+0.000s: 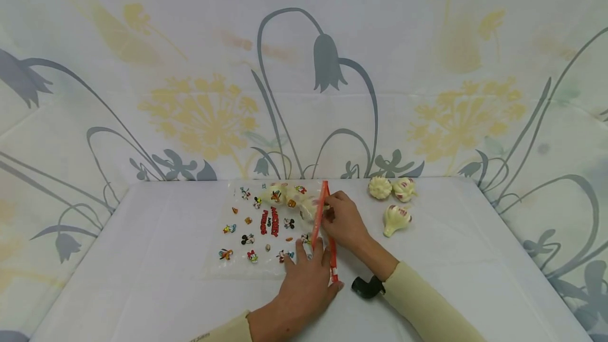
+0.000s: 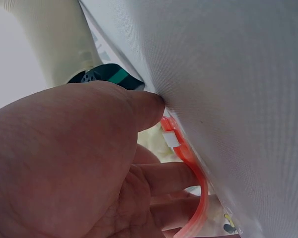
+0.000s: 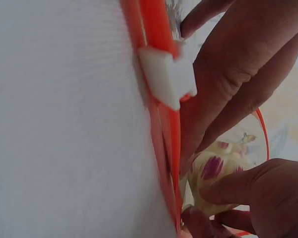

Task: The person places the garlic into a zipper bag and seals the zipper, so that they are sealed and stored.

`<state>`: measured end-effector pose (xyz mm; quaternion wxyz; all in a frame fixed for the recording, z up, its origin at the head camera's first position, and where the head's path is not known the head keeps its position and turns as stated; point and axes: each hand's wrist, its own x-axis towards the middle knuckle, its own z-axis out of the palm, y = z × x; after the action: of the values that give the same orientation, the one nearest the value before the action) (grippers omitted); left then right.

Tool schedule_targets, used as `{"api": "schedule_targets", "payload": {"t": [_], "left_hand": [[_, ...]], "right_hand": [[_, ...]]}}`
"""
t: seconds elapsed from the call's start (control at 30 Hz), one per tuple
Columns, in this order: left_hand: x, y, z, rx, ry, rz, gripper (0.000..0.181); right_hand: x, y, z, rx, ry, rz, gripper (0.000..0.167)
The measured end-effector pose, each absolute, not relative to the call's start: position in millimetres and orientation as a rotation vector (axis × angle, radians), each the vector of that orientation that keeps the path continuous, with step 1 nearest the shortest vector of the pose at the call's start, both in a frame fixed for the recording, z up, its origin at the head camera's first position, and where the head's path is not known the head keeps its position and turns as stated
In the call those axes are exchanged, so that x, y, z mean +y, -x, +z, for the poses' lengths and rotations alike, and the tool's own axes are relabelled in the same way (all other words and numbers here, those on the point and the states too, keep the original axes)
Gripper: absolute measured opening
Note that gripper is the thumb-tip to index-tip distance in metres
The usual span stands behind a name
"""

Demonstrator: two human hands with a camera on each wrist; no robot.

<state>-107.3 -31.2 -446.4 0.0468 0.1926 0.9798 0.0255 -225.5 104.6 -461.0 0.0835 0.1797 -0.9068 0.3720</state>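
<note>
A clear zip bag (image 1: 256,226) with cartoon prints and a red zip edge (image 1: 332,257) lies flat, garlic bulbs (image 1: 275,194) visible through its far part. My left hand (image 1: 304,286) rests on the bag near its opening, fingers spread; in the left wrist view the left hand (image 2: 89,158) has fingers against the red strip (image 2: 201,198). At the mouth, my right hand (image 1: 347,223) has curled fingers. The right wrist view shows the right hand (image 3: 273,196) pinching a garlic bulb (image 3: 212,168) beside the red edge with its white slider (image 3: 161,74).
Three more garlic bulbs sit right of the bag: two by the table's back edge (image 1: 380,188) (image 1: 404,189), one nearer (image 1: 396,219). A black device (image 1: 367,287) is at the right cuff. Flower-patterned cloth (image 1: 294,94) stands behind the white table (image 1: 157,257).
</note>
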Motion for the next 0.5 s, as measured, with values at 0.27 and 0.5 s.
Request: {"api": "schedule_targets", "payload": {"t": [0.27, 0.5], "left_hand": [[-30.0, 107.7, -447.4, 2.992, -0.583, 0.065, 0.077], [-31.1, 106.1, -447.5, 3.017, -0.598, 0.075, 0.076]], "right_hand": [[99.8, 229.2, -464.1, -2.713, -0.478, 1.053, 0.02], [96.9, 234.1, -467.4, -2.68, -0.489, 1.058, 0.01]]}}
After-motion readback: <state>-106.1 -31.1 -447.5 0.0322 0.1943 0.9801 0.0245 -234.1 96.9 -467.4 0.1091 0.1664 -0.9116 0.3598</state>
